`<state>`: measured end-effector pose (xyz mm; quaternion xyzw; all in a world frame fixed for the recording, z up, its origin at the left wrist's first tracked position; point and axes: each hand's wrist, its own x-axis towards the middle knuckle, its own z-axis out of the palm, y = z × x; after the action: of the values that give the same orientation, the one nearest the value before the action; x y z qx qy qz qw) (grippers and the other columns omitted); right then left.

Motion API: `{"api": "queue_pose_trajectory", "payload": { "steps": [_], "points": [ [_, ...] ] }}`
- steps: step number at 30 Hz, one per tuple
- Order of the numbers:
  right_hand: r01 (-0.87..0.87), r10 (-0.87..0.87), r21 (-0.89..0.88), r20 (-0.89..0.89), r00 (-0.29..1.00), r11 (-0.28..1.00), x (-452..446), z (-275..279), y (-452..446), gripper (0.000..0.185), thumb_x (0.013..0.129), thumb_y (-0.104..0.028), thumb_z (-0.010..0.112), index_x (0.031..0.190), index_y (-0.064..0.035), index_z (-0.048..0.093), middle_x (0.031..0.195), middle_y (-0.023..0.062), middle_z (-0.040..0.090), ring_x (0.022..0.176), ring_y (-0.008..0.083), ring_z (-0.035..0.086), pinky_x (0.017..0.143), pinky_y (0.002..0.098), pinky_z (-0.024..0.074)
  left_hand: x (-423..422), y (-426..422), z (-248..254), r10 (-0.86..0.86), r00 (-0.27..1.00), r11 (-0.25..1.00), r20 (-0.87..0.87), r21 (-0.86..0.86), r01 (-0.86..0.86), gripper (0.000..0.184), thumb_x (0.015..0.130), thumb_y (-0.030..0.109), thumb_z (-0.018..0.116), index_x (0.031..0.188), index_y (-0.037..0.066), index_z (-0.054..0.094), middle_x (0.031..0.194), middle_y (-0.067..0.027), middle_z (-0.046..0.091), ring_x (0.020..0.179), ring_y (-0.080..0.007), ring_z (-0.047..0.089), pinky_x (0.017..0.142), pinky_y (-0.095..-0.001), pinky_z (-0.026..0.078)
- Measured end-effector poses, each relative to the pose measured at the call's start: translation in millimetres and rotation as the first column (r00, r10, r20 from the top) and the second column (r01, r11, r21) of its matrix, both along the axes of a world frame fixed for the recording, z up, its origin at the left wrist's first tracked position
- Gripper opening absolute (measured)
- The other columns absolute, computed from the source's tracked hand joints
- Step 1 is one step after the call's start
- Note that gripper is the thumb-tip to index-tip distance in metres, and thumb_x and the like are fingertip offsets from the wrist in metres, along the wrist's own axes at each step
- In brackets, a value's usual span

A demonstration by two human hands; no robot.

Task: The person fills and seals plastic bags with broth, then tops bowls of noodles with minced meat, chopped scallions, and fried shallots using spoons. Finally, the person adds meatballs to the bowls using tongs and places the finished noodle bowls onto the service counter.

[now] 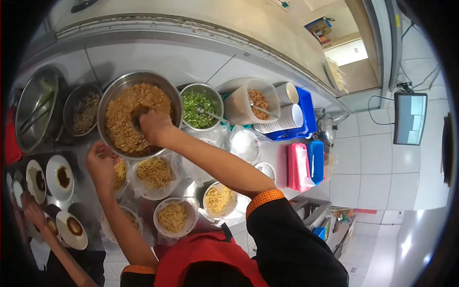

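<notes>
My right hand [154, 126] reaches into a large steel bowl [176, 91] of crumbly brown mince-like topping [125, 107]. Its fingers are curled down into the topping, and what they grip is hidden. Close to that bowl's lower left side is my left hand [99, 166], fingers loosely bent and apart, with nothing visible in them. Beneath and beside it, plastic-lined bowls hold yellow noodles [155, 173]; my left hand partly covers one noodle portion [119, 173]. More noodle bowls [172, 217] stand nearer my body, one [218, 199] below my right forearm.
Chopped greens [197, 106] with a spoon, a plastic tub [239, 103] of brown bits and stacked white cups [287, 117] line the back. Pink [297, 165] and blue baskets stand right. At left, another person's hand [33, 210] is among plates [60, 179] with dark sauce.
</notes>
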<state>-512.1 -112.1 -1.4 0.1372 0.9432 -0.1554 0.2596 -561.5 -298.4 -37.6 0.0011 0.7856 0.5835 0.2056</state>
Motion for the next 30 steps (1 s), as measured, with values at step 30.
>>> {"api": "queue_pose_trajectory", "payload": {
  "steps": [30],
  "points": [
    [-0.318,0.363,0.199,-0.261,0.895,0.927,3.9,-8.1,55.1,0.015,0.076,-0.008,0.056,0.085,-0.0022,0.066,0.085,0.0188,0.065,0.082,0.0325,0.065,0.073,0.042,0.0535,10.8,-1.8,7.4,0.135,0.986,0.982,0.096,0.123,-0.147,0.024,0.087,0.002,0.057,0.109,-0.007,0.057,0.092,-0.0092,0.057,0.068,-0.0136,0.061,0.058,-0.0258,0.059]
  ]
}}
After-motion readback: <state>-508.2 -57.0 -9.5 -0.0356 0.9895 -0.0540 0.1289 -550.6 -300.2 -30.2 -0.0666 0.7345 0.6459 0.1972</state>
